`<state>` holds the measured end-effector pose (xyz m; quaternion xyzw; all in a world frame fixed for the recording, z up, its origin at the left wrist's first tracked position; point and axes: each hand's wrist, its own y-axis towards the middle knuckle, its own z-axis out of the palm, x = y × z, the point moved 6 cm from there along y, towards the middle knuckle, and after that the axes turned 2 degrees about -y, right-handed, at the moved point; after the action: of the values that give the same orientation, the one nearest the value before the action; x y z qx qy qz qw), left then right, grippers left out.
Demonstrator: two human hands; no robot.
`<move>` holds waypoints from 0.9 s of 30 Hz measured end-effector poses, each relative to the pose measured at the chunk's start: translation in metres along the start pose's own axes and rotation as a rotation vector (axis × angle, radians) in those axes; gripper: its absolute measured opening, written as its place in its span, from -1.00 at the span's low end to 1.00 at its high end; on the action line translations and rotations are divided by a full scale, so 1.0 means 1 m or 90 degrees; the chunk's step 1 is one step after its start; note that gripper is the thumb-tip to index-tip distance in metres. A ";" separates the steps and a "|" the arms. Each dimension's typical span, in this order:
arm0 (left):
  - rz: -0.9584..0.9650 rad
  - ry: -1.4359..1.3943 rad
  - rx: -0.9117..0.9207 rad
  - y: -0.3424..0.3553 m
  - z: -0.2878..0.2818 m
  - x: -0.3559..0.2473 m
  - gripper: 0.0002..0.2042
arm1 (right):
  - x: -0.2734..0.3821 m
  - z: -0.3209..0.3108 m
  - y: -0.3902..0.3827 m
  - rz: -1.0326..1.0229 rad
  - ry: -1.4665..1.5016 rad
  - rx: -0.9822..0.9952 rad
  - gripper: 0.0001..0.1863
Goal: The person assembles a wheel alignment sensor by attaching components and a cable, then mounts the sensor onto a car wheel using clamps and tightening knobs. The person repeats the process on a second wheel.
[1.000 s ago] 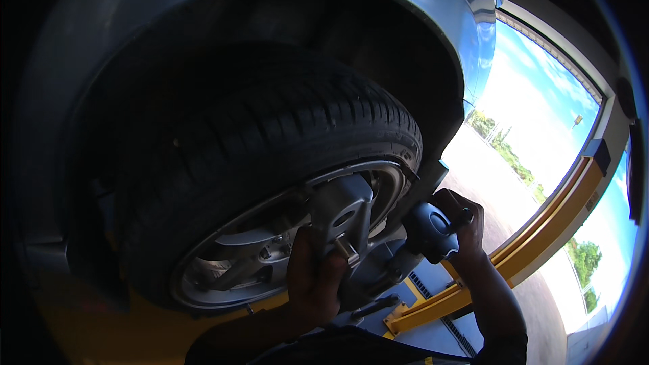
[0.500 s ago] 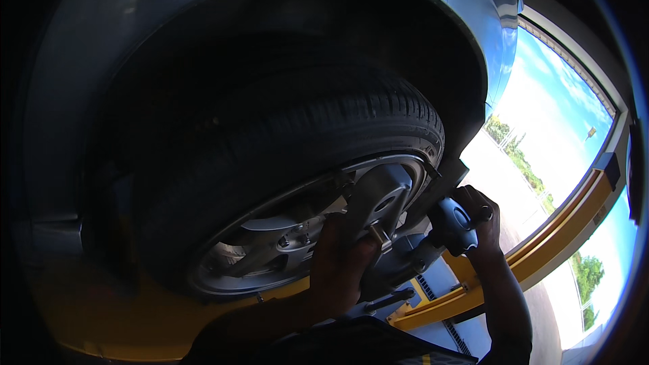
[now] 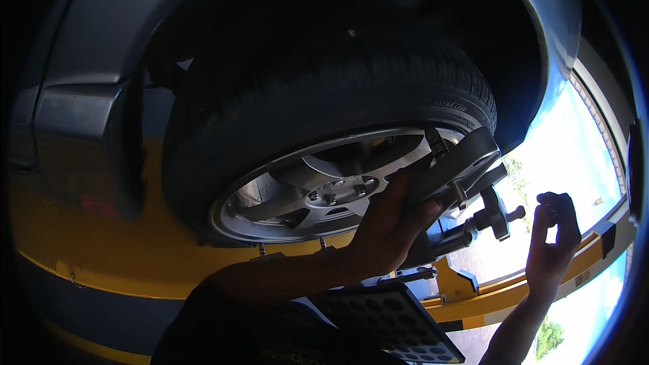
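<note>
My left hand grips a grey metal wheel-clamp bracket, which lies across the right part of the silver alloy rim inside a black tyre. Its black star knob sits on a shaft to the right of that hand. My right hand is apart from the knob, to its right, with fingers loosely curled and no object visible in them. Below my left hand is a flat board with round dark spots.
A silver car fender arches over the tyre. A yellow lift platform runs below it, and a yellow curved-looking rail crosses at the right. Beyond is a bright doorway with trees outside.
My right hand has let go of the knob and moved right. My left hand and the bracket have shifted right and up in the view, as the wheel has too.
</note>
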<state>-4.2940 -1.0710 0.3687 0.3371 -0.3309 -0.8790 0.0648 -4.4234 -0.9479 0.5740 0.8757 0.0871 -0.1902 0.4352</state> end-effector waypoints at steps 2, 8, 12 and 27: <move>0.047 0.032 -0.011 0.001 0.001 -0.006 -0.51 | 0.037 -0.019 0.003 -0.086 0.052 0.006 -0.86; 0.086 0.047 0.011 0.003 -0.005 -0.008 -0.46 | 0.114 0.010 0.021 -0.167 0.147 0.137 -0.84; 0.063 0.171 -0.007 0.003 -0.007 -0.006 -0.45 | 0.109 0.024 0.036 -0.085 0.188 0.160 -0.94; 0.028 0.077 -0.040 0.002 -0.009 -0.012 -0.51 | 0.016 0.004 0.020 0.099 0.178 0.254 -0.66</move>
<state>-4.2789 -1.0729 0.3716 0.3803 -0.3061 -0.8652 0.1147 -4.4037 -0.9633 0.5794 0.9662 0.0393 -0.0465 0.2505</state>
